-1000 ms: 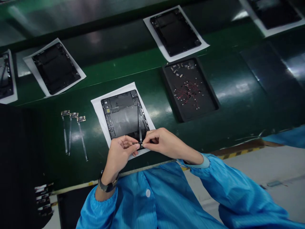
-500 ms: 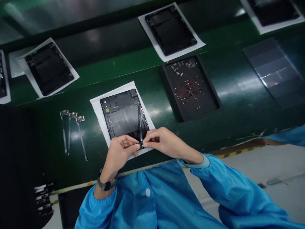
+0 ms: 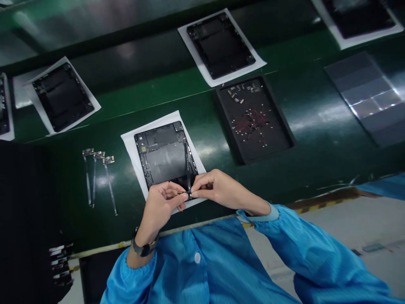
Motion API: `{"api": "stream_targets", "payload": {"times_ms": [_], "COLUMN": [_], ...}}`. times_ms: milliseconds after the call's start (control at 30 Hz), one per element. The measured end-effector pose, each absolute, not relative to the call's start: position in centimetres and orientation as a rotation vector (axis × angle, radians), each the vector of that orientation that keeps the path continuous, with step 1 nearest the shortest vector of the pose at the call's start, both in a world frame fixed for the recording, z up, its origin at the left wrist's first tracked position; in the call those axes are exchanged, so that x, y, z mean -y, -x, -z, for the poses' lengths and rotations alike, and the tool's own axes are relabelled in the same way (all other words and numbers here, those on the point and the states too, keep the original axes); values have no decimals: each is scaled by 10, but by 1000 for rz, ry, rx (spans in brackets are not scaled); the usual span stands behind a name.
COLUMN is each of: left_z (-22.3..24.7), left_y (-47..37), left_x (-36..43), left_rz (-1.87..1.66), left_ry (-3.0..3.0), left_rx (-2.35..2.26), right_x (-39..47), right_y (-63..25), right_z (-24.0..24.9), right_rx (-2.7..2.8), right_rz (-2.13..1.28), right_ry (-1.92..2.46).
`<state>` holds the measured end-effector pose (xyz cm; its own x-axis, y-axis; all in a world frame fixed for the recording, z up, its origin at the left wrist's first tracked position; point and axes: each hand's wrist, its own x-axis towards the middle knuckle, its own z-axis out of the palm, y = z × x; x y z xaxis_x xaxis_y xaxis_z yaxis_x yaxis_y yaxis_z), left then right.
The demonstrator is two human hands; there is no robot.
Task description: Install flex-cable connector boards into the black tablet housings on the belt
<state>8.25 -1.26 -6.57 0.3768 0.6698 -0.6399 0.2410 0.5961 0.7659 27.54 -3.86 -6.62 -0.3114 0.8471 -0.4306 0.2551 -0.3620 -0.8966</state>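
Observation:
A black tablet back housing (image 3: 164,159) lies on a white sheet (image 3: 130,151) in front of me. At its near edge, my left hand (image 3: 160,206) and my right hand (image 3: 220,190) pinch a small circuit board (image 3: 189,196) from either side, with thumbs and fingertips close together. From that board a dark flat ribbon cable (image 3: 187,162) runs up along the right side of the housing. Fingertips hide most of the board, and I cannot tell whether it is seated. Left of the sheet, three similar boards with ribbon cables (image 3: 109,183) rest on the green table.
A black foam tray (image 3: 242,156) holds small boards and red-wired parts to the right. Beyond it lies a clear plastic sheet (image 3: 363,97). Further tablet housings (image 3: 221,46) on white sheets line the back. A dark mass (image 3: 25,211) fills the left side.
Both hands keep their pinch on the circuit board at the housing's near edge, with hardly any movement. The whole view has shifted slightly.

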Motion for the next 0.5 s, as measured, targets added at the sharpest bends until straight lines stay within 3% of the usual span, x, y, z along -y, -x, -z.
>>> {"api": "stream_targets", "payload": {"times_ms": [167,333,500], "left_z": [48,51,68], "left_y": [-68,-60,-72], "left_x": [11,-71,-169], "left_rz": [-350,-563,-228], "left_ry": [-1490,-2142,-2245], "left_rx": [-1331,-1486,-1415], "right_x": [32,20,16], "right_y": [-281,-282,-283], "right_z": [66,77,89], "right_rx": [1522,1494,1387], "right_rz": [-1484,-1213,-1053], "right_ry": [1547,1555,1554]}}
